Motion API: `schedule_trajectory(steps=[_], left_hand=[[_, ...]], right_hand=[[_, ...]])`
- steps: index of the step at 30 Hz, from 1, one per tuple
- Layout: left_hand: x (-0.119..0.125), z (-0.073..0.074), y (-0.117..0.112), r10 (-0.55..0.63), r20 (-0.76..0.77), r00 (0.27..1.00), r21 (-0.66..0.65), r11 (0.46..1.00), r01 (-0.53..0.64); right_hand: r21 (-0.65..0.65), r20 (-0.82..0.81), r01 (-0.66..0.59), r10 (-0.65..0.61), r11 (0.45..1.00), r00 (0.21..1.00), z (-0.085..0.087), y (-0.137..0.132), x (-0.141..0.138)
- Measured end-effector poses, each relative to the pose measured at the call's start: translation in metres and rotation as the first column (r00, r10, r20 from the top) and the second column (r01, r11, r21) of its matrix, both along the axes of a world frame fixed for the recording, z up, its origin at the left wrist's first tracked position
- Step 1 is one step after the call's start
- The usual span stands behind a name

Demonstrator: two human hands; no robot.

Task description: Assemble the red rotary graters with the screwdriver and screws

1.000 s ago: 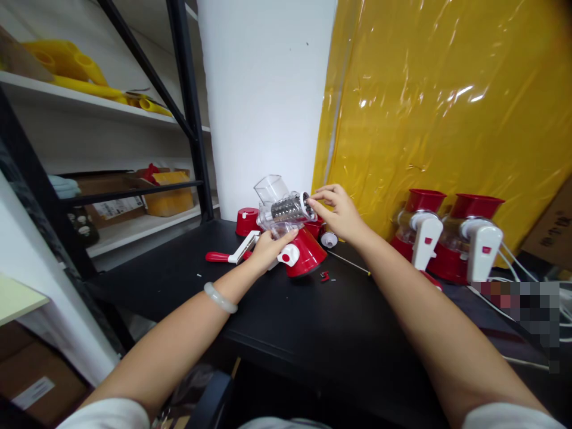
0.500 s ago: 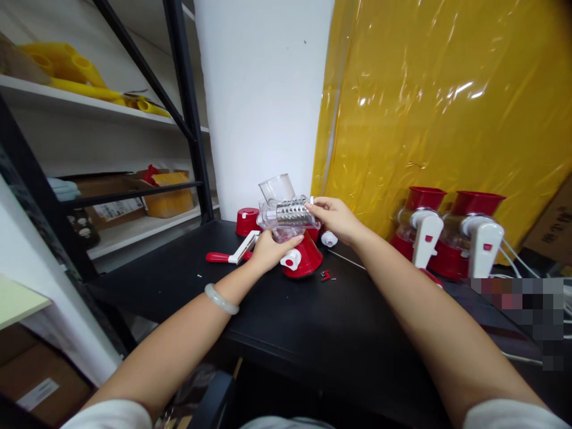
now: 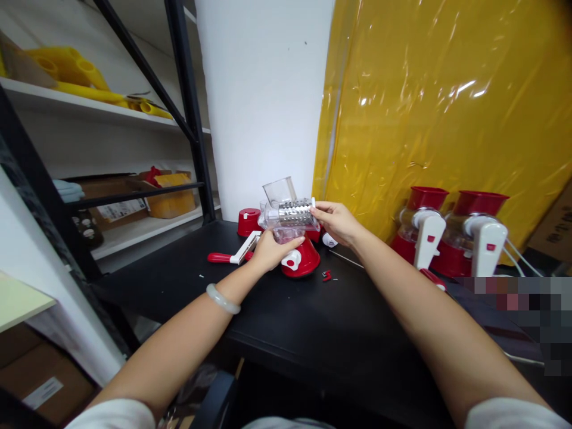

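A rotary grater (image 3: pixel 304 261) with a red base and clear plastic body stands on the black table. My left hand (image 3: pixel 270 249) wraps round the clear neck just above the base, thumb pointing right. In my right hand (image 3: pixel 335 217) is the rim of a metal grater drum (image 3: pixel 295 211), pinched at its right end. The drum lies level at the opening of the clear housing; how deep it sits inside, I cannot tell. A clear hopper (image 3: pixel 280 190) rises behind it. Left of my left hand lies a white crank handle (image 3: pixel 245 247) with a red grip.
Two assembled red and white graters (image 3: pixel 429 223) stand at the right. Small red parts (image 3: pixel 327 276) and a white knob (image 3: pixel 329 240) lie near the base. A red piece (image 3: pixel 248 221) sits behind the crank. A shelf rack (image 3: pixel 147 113) borders the left, a yellow curtain (image 3: pixel 424 89) the back.
The drum in my right hand has shifted slightly right and its white rim shows more. My left hand keeps its hold; the view has moved a little.
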State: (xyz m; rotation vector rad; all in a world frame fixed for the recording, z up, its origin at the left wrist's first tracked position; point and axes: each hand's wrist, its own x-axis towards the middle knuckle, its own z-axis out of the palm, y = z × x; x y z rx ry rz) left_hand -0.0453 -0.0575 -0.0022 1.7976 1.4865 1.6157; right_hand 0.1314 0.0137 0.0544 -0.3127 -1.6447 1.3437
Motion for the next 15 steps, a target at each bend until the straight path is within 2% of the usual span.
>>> schedule_trajectory(steps=[4, 9, 13, 15], left_hand=[[0.0, 0.001, 0.0, 0.018, -0.003, 1.0, -0.008, 1.0, -0.018], [0.004, 0.002, -0.004, -0.038, -0.013, 0.999, 0.03, 0.999, 0.038], [0.006, 0.001, -0.005, -0.049, -0.091, 0.995, 0.024, 0.998, 0.051], [-0.001, 0.003, -0.003, -0.076, -0.164, 0.984, 0.017, 0.997, 0.079]], right_hand=[[0.02, 0.019, -0.033, 0.033, 0.999, 0.999, -0.004, 0.0, 0.0], [-0.039, 0.12, -0.016, 0.021, 0.999, 0.993, -0.004, -0.002, 0.004], [-0.04, 0.161, -0.037, 0.043, 0.999, 0.986, -0.004, 0.0, 0.008], [-0.034, 0.18, -0.043, 0.049, 0.999, 0.983, -0.003, 0.002, 0.011]])
